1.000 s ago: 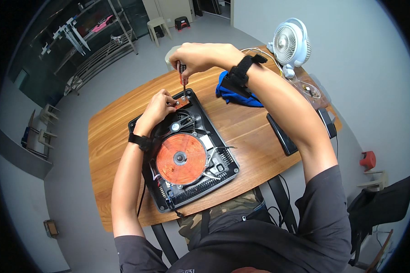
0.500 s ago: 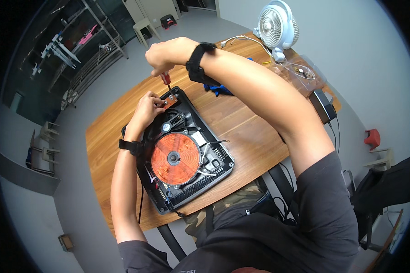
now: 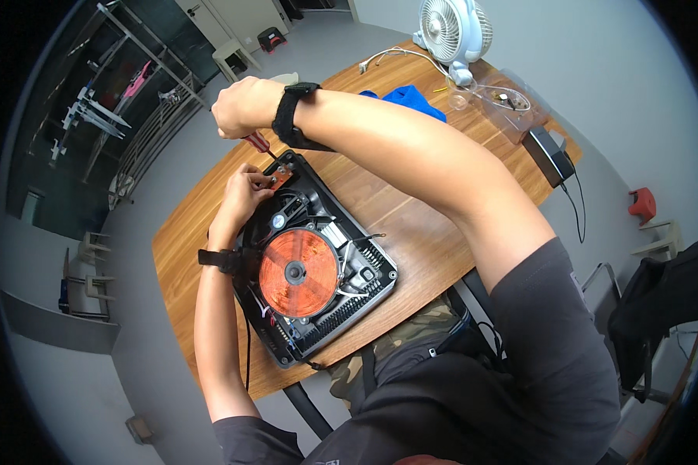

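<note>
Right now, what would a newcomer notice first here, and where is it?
The round orange coil stands out first, inside the open black casing on the wooden table. Next comes the right hand with a red-handled screwdriver at the casing's far end, where the left hand touches a small orange board. A pale fan stands toward the table's far right.

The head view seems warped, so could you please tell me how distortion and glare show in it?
In the head view, fisheye distortion bows the metal rack and leaves black corners; also in the head view, pale glare lies on the wooden table, right of the induction coil.
</note>
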Action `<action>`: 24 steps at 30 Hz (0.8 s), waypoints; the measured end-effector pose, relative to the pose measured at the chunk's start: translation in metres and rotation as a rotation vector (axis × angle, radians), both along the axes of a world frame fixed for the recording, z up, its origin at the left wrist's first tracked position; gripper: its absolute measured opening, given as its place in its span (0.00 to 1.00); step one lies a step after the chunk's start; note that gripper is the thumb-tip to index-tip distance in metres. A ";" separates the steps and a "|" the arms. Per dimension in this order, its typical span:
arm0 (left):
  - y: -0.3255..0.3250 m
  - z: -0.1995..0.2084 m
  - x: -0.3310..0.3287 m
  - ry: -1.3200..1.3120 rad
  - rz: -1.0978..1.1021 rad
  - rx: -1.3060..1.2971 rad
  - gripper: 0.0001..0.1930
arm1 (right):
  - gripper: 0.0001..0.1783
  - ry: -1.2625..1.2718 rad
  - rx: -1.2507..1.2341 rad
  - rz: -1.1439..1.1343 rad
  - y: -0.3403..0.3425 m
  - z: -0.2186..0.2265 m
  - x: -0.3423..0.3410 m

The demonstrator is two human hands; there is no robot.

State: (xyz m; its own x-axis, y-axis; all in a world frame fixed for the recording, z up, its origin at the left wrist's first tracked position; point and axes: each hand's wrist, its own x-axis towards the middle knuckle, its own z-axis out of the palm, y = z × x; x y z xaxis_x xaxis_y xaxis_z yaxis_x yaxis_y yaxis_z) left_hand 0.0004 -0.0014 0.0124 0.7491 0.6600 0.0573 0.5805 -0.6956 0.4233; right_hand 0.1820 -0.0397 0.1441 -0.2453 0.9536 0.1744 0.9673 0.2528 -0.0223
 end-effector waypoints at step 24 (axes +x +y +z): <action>-0.004 0.000 -0.005 0.039 -0.009 0.055 0.16 | 0.21 0.053 -0.159 -0.083 -0.019 0.015 0.015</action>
State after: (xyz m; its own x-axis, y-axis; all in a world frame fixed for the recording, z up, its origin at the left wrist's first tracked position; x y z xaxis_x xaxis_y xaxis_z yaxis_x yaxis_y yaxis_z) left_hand -0.0049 -0.0051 0.0123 0.7570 0.6502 0.0640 0.5898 -0.7222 0.3613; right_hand 0.1967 -0.0590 0.1595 -0.1587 0.9869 0.0301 0.9811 0.1611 -0.1074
